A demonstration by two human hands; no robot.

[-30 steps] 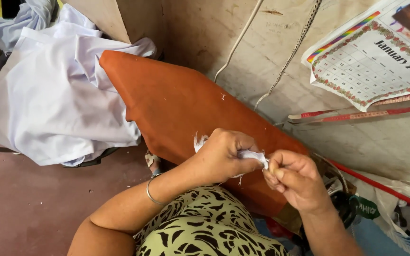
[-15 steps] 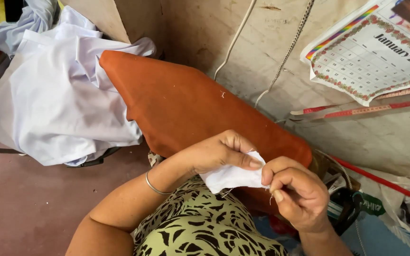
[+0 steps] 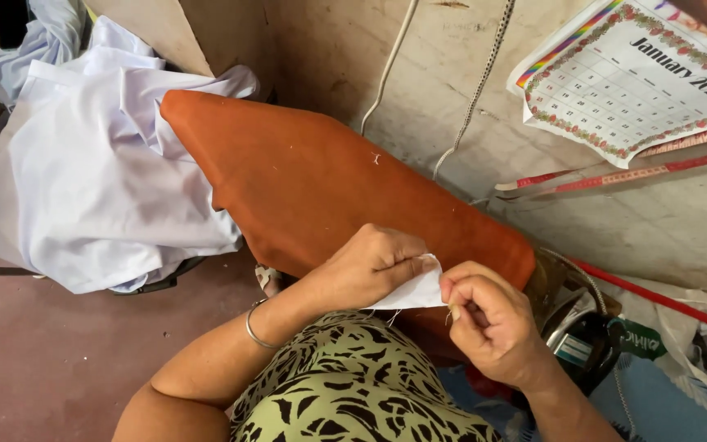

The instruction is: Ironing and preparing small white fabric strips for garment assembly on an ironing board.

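— White cloth scrap [image 3: 412, 291]: where is it sitting right now?

— I am seeing it pinched in my left hand [image 3: 370, 266], just over my patterned lap [image 3: 353, 385], in front of the orange padded board [image 3: 329, 184].

— And the right hand [image 3: 488, 323]?

— It is curling shut beside the scrap's edge, fingertips touching it; whether it is gripping a thread, I cannot tell. White garments [image 3: 100, 180] are lying heaped at the board's left.

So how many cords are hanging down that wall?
2. A plain white cord hangs on the left, and a black-and-white speckled cord hangs just right of it, both running down behind the orange padded board. More may be hidden behind it.
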